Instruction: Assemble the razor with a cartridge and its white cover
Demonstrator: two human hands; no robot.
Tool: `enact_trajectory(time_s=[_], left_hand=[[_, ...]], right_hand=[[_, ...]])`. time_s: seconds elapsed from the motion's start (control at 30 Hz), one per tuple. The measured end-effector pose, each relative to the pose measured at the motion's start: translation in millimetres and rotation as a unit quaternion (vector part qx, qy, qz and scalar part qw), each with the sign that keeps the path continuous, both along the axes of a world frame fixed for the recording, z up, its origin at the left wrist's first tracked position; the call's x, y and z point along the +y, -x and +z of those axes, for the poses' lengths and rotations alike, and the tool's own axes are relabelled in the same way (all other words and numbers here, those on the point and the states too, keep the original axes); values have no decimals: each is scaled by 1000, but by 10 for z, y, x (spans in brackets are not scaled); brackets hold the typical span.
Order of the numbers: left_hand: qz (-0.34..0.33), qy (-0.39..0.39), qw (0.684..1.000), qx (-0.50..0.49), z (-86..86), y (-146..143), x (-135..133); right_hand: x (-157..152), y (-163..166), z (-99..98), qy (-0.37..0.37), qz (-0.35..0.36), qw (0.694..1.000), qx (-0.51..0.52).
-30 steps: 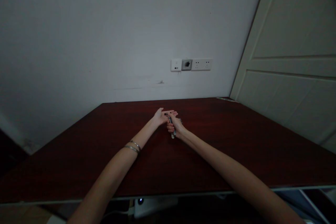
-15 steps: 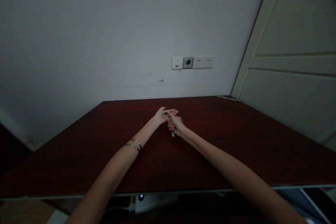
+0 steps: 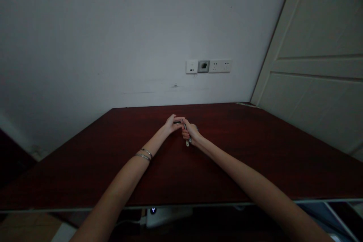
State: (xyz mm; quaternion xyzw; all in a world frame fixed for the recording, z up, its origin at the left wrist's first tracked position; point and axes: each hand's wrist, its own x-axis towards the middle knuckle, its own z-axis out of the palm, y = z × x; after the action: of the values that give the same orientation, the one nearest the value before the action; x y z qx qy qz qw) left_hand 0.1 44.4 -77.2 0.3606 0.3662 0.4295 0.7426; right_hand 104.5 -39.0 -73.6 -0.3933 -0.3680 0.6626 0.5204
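Observation:
My left hand [image 3: 171, 124] is held out above the middle of the table, with two bangles [image 3: 144, 154] on the forearm. Its fingers are bent around a short dark bar [image 3: 177, 122] that shows between them. Against its fingertips, my right hand [image 3: 193, 131] is closed around a slim tool with a dark shaft and pale handle ends [image 3: 187, 143] that stick out below the fist. The tool's exact kind is too small and dim to make out. Whether the bar and the tool are one piece I cannot tell, as the fingers hide where they meet.
The dark red wooden table [image 3: 99, 166] reaches back to a grey-white wall with a row of sockets [image 3: 208, 66]. A pale panelled door [image 3: 314, 53] stands at the right. Below the front edge is a white device with a lit display [image 3: 164, 216] and a cable.
My left hand has drawn slightly left and its fingers have bent in, so more of the dark bar shows. My right hand keeps its hold on the tool.

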Motion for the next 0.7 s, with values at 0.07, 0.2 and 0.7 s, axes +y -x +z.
enact_trajectory(time_s=[0.07,0.2,0.7], left_hand=[[16,-7,1000,11,-40,74,1],[20,-31,999,38,-86,183,18],[70,-173,973,140,-107,242,100]], right_hand=[[-2,-17,4,-3,5,1000,7],[1,-35,-5,-4,16,1000,13],[26,-109,42,-37,19,999,-36]])
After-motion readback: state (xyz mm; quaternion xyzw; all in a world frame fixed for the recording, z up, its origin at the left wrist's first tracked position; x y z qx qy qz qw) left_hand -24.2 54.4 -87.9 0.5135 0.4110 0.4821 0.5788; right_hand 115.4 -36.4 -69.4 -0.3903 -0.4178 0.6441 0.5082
